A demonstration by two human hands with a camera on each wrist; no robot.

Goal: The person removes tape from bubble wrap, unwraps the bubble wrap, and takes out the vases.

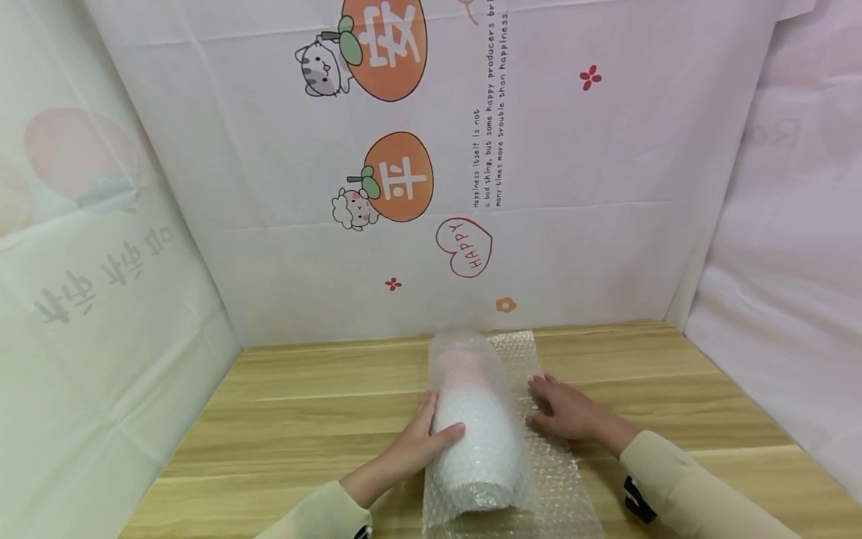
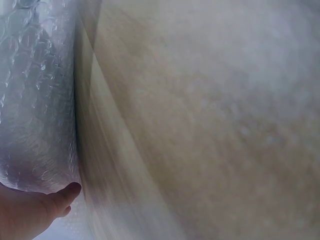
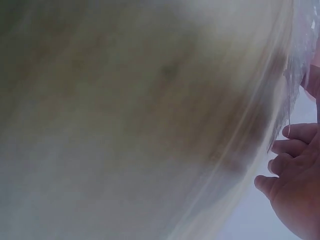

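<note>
I see the wrapped roll [image 1: 480, 430] on the desk [image 1: 323, 412], long axis running away from me. Left hand [image 1: 420, 443] nearer — straight fingers touching its left flank, thumb on top. Right hand [image 1: 564, 410] at loose bubble wrap [image 1: 557, 468], right of it — can't tell if pinching.

Room to pass on pale wood-grain surface [image 1: 323, 404], left and right. White-and-pink rounded bundle in clear bubble wrap [image 1: 481, 427] blocks middle, left fingers [image 1: 426, 412] and right fingers [image 1: 542, 424] beside it; white printed sheet wall [image 1: 572, 195] closes off back.
</note>
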